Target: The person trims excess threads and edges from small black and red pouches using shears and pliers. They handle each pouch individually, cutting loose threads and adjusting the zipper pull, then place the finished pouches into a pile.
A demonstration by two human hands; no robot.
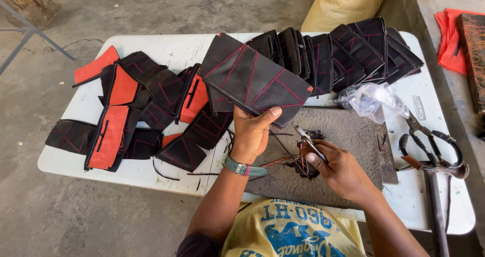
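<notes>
My left hand (252, 131) holds up a flat black pouch (252, 77) with red stitched lines, gripping its lower edge above the table. My right hand (338, 168) holds small metal snips (306, 139), blades pointing up-left toward the pouch. Under the right hand lies a clump of black and red thread scraps (303, 166) on a grey mat (348, 135). A green watch is on my left wrist.
White folding table (151, 50) carries a row of stacked black pouches (348, 50) at the back and loose black and orange-lined pouches (141, 110) on the left. Crumpled clear plastic bag (371, 100), large black scissors (429, 146) and a hammer sit right. A yellow sack stands behind.
</notes>
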